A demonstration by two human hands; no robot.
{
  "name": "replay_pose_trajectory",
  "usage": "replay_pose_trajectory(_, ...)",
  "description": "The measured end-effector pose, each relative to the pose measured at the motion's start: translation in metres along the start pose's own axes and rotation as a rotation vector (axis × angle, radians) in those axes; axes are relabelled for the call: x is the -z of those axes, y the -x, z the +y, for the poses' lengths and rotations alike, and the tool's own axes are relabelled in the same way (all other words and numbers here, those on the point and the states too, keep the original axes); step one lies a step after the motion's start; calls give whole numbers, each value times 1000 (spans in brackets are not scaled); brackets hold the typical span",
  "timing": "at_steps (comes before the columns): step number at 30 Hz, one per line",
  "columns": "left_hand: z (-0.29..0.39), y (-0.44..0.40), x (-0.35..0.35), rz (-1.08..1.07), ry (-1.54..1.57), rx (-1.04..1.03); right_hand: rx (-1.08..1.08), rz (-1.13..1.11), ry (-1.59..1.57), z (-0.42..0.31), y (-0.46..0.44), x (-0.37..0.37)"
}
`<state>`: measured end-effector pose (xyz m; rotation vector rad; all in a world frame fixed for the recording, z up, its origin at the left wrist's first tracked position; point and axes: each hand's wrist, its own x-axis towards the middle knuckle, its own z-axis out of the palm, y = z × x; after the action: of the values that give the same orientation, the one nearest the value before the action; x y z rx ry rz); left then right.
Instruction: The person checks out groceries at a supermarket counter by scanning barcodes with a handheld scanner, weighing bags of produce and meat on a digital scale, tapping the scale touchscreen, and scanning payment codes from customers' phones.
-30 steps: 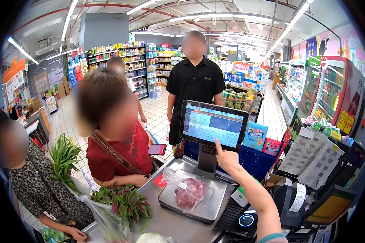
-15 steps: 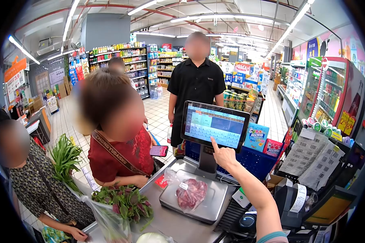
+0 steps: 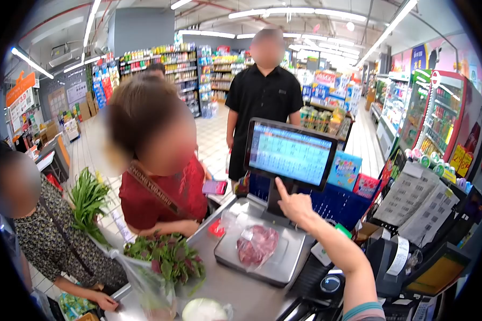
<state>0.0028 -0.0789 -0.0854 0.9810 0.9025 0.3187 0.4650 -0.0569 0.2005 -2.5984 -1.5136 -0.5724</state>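
My right hand (image 3: 295,206) points with its index finger stretched out and the other fingers curled, holding nothing. Its fingertip is at the lower edge of the scale's touchscreen (image 3: 289,152); whether it touches, I cannot tell. Below the screen, a clear plastic bag of red meat (image 3: 258,245) lies on the metal weighing plate (image 3: 231,255). To the left, a bunch of red-and-green leafy vegetables (image 3: 166,257) sticks out of a clear plastic bag (image 3: 144,283). A pale round vegetable (image 3: 203,310) shows at the bottom edge. My left hand is out of view.
A person in red (image 3: 163,198) with a phone (image 3: 215,187) stands across the metal counter (image 3: 219,291). Another in a patterned top (image 3: 64,241) is at left, one in black (image 3: 265,101) behind. At right are a receipt printer (image 3: 380,262) and barcode sheets (image 3: 418,198).
My right index finger has moved from the touchscreen's lower keys down to its bottom edge. The view has shifted slightly, and more of the pale round vegetable shows.
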Motion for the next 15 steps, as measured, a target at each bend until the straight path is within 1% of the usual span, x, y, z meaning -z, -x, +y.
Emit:
replay_pose_trajectory(1,-1,9,2,23,0,33,8,22,12,0,4,-4)
replay_pose_trajectory(2,3,9,2,22,-4,23,-28,-33,-38,0,6,-5)
replay_pose_trajectory(3,4,6,-1,12,-6,-5,-33,-48,-25,1,9,-2)
replay_pose_trajectory(5,-2,-1,1,14,-3,7,-38,-65,1,4,13,-3)
replay_pose_trajectory(7,1,0,0,25,-8,32,-20,-48,11,9,16,-5)
replay_pose_trajectory(9,3,3,-2,13,-6,-21,1,6,-4,11,22,-10)
replay_pose_trajectory(12,-2,7,1,36,-12,-1,-12,-42,-55,7,28,-7)
replay_pose_trajectory(15,3,3,-2,15,5,-18,28,-23,-28,9,31,-11)
